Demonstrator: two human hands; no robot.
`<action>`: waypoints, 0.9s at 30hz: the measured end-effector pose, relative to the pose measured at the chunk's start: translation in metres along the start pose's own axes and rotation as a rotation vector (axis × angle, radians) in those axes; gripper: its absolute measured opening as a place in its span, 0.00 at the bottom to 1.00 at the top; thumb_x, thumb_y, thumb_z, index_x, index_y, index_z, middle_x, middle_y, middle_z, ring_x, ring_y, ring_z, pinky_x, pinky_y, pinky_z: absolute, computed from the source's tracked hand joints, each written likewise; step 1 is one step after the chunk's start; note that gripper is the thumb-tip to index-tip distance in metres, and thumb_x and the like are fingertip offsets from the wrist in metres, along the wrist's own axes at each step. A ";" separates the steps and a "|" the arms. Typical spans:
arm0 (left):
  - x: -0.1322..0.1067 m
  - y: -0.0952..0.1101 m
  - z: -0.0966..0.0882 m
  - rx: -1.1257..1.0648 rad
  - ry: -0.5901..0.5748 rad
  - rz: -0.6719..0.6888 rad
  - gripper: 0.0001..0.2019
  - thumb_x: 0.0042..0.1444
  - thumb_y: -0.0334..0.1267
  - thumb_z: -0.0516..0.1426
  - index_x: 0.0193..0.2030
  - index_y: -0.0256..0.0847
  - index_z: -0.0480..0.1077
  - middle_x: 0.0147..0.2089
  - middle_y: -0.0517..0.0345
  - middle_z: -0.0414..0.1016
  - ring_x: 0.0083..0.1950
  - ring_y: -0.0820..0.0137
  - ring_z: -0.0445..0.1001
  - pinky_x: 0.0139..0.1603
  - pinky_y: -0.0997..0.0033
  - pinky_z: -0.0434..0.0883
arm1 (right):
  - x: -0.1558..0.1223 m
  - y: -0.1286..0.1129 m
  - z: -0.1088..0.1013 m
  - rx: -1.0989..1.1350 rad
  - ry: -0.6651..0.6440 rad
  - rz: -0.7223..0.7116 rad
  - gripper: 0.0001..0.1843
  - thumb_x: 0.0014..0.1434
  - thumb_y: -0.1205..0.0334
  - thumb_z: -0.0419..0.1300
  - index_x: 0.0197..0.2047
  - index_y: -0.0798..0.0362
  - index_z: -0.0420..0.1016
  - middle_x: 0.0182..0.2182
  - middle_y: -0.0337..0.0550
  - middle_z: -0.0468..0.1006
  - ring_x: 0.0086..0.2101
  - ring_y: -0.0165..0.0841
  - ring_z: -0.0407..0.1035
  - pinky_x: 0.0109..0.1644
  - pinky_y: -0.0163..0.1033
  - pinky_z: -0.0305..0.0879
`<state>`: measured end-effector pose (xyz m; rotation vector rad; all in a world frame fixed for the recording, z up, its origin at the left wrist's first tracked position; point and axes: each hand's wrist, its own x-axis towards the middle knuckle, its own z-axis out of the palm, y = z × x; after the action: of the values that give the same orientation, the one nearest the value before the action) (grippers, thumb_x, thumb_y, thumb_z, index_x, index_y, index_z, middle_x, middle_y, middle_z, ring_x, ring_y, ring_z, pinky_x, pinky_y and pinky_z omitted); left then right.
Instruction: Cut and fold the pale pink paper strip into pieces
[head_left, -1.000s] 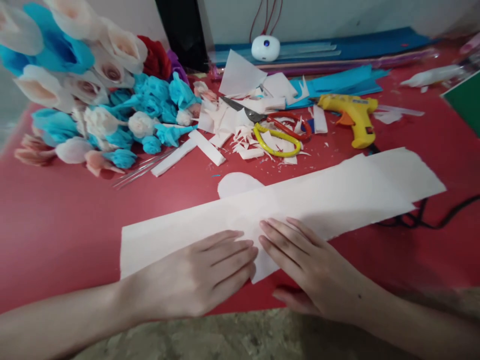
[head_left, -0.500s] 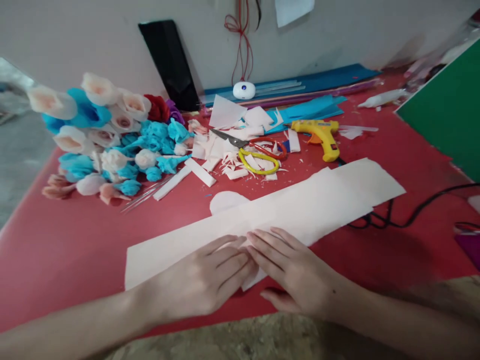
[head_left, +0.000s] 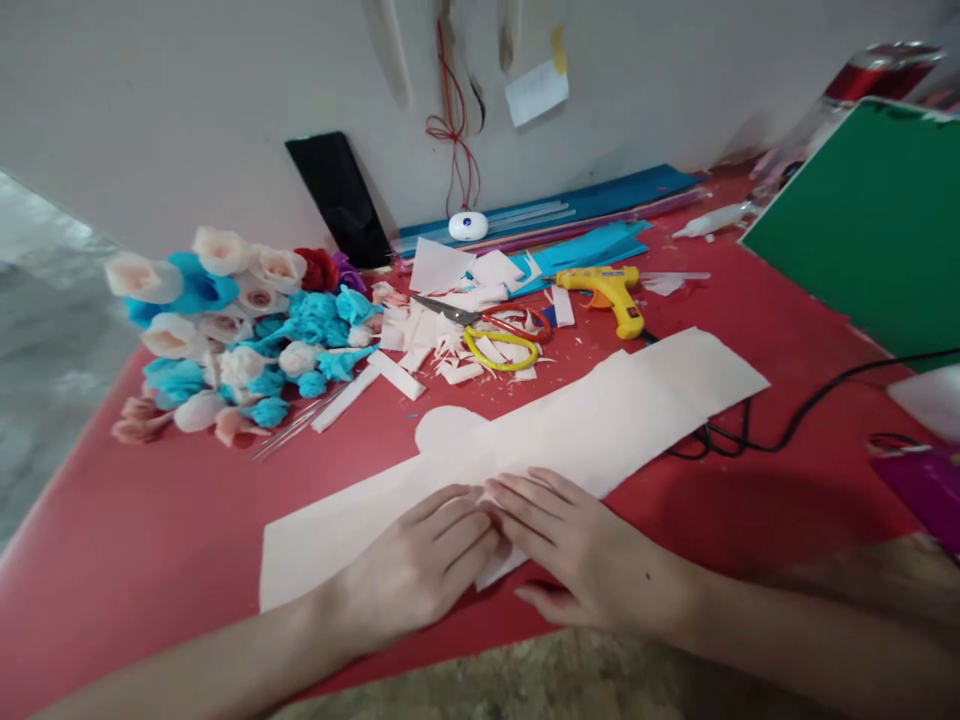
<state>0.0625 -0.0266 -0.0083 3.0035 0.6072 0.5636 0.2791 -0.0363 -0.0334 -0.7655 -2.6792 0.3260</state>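
A long strip of pale pink crepe paper (head_left: 600,420) lies slantwise on the red table (head_left: 150,520). My left hand (head_left: 420,570) rests flat on its near middle, fingers stretched out and close together. My right hand (head_left: 577,550) lies flat beside it, fingers extended, their tips touching those of the left hand. Both press the paper down; neither grips anything. A rounded pink cut-out (head_left: 442,428) peeks out from behind the strip.
A heap of blue, white and pink paper flowers (head_left: 240,330) lies at the left. Scissors with a yellow and a red handle (head_left: 499,340) sit among paper scraps. A yellow glue gun (head_left: 604,290) trails a black cord (head_left: 787,425). A green board (head_left: 870,230) leans at right.
The view has tilted up and pulled back, showing more wall and the green board. My two hands have drawn closer together on the strip, fingertips now meeting.
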 end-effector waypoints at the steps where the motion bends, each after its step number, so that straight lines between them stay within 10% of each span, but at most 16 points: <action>1: 0.000 0.000 0.001 -0.019 0.002 -0.011 0.10 0.61 0.27 0.49 0.43 0.30 0.71 0.38 0.50 0.76 0.44 0.65 0.74 0.52 0.60 0.72 | 0.000 0.000 0.000 -0.005 0.003 0.005 0.27 0.62 0.54 0.48 0.57 0.64 0.64 0.60 0.52 0.63 0.60 0.39 0.53 0.66 0.45 0.44; 10: 0.000 -0.001 0.002 -0.193 0.021 -0.173 0.12 0.55 0.22 0.48 0.42 0.32 0.69 0.41 0.49 0.75 0.45 0.67 0.73 0.50 0.62 0.73 | 0.000 0.001 0.005 0.021 0.030 0.023 0.26 0.61 0.56 0.49 0.57 0.63 0.64 0.59 0.51 0.64 0.60 0.37 0.53 0.66 0.45 0.45; 18: 0.003 -0.008 -0.013 0.014 0.020 0.081 0.10 0.62 0.26 0.47 0.40 0.29 0.70 0.38 0.49 0.76 0.44 0.66 0.73 0.52 0.61 0.72 | -0.002 -0.002 -0.005 -0.097 -0.013 -0.039 0.26 0.61 0.56 0.48 0.57 0.65 0.64 0.60 0.52 0.62 0.61 0.39 0.52 0.65 0.47 0.48; 27: -0.054 -0.010 -0.041 0.138 -0.024 -0.032 0.14 0.62 0.25 0.44 0.40 0.33 0.71 0.36 0.52 0.75 0.44 0.66 0.73 0.54 0.59 0.69 | -0.002 -0.006 -0.006 -0.186 0.040 -0.052 0.24 0.60 0.61 0.48 0.55 0.65 0.67 0.57 0.54 0.66 0.58 0.41 0.58 0.62 0.47 0.54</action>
<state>-0.0021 -0.0393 0.0103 3.1168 0.7207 0.5038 0.2803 -0.0411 -0.0262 -0.7452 -2.7133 0.0479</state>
